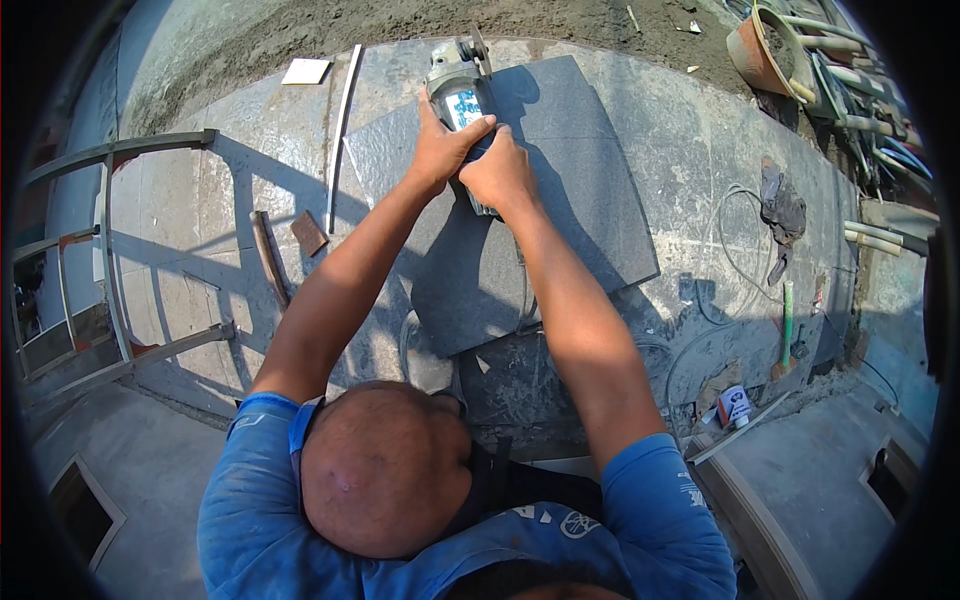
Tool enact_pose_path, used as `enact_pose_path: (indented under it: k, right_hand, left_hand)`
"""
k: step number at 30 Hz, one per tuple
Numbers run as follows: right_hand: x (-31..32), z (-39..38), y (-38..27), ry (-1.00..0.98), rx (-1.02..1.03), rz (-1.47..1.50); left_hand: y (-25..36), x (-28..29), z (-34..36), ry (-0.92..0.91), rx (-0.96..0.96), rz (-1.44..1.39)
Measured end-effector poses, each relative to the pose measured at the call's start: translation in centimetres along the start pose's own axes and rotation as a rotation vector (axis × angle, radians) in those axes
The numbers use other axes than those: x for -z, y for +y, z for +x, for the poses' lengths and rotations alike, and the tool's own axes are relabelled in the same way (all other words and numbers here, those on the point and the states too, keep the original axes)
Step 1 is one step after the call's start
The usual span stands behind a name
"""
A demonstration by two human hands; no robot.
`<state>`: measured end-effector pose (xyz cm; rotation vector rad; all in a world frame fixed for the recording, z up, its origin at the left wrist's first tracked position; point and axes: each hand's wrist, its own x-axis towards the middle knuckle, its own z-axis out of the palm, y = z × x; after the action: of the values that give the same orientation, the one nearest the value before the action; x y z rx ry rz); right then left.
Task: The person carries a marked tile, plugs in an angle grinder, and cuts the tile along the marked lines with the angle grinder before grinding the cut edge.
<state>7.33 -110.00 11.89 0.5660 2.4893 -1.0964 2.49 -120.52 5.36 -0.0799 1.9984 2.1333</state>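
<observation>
Both my arms reach forward in blue short sleeves, and my hands meet on an angle grinder (465,107). My left hand (440,150) wraps round the side of its body, the thumb lying across the top. Closer to me, my right hand (499,172) grips the rear of the body. The grinder's metal head and thin disc (481,52) point away from me, near the far edge of a dark grey stone slab (580,180). More dark grey slab lies under and beside it at differing angles. Whether the disc touches the slab, I cannot tell.
Left of the slab lie a long pale strip (345,140), a white tile piece (305,71), a rusty brown block (309,233) and a wooden stick (268,258). An orange bucket (757,55), pipes, dark cloth (783,212), loose cable (722,225) and a white bottle (733,406) are to the right.
</observation>
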Motion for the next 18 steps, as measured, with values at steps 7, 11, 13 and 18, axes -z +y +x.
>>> enact_pose_path:
  k: [7,11,13,18]
  right_hand:
    - [-0.1,0.2,-0.3,0.008,0.006,0.0]
    - [-0.2,0.3,0.2,0.005,-0.012,-0.021]
    - [-0.3,0.4,0.5,-0.003,-0.025,-0.034]
    - [-0.3,0.3,0.2,-0.007,-0.022,-0.023]
  left_hand:
    - [-0.6,0.7,0.6,0.044,-0.052,0.296]
    - [-0.8,0.3,0.4,0.03,-0.059,0.273]
    - [-0.9,0.1,0.4,0.028,-0.065,0.284]
    - [-1.3,0.5,0.6,0.026,-0.03,0.294]
